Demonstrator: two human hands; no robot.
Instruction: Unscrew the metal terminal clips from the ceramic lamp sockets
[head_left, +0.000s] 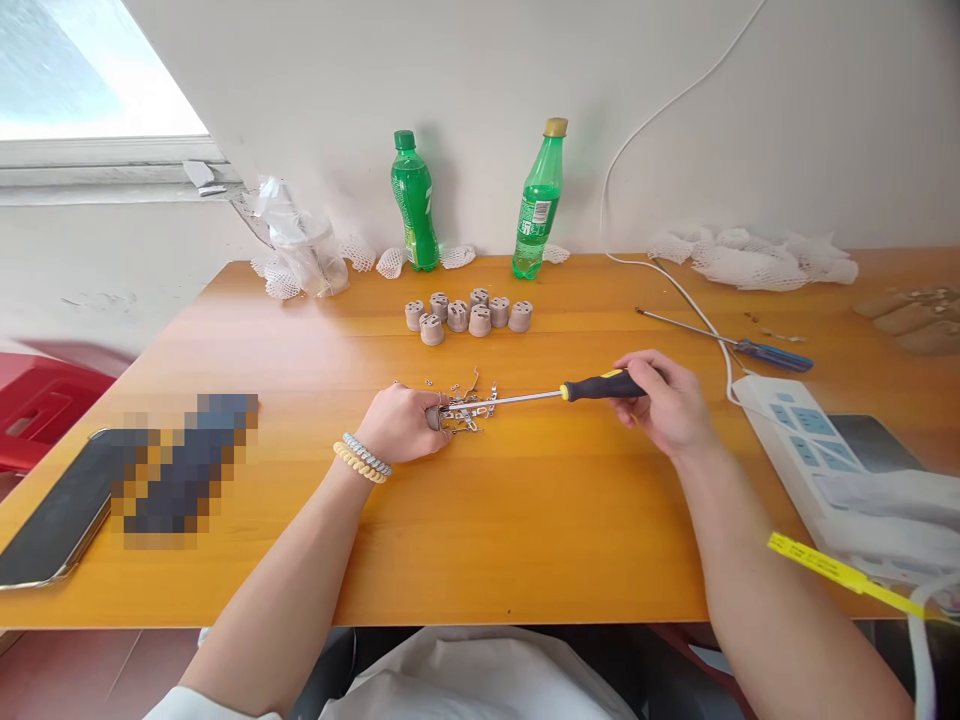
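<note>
My left hand (405, 422) rests on the wooden table, its fingers closed round a small grey-brown ceramic piece (433, 417) that is mostly hidden by the fingers. In my right hand (666, 400) is a screwdriver (606, 385) with a black and yellow handle, held level. Its long shaft points left, and the tip reaches the ceramic piece. Small metal parts and screws (471, 412) lie scattered around the tip, beside my left fingers. Behind them stands a group of several similar round ceramic pieces (480, 320) with slots in their tops.
Two green bottles (415, 210) stand by the wall, among white foam nets (772, 262). To the right lie a blue-handled screwdriver (772, 355), a white cable (724, 345) and a power strip (799, 440). A phone (64, 510) lies at the left, near a red stool (45, 410).
</note>
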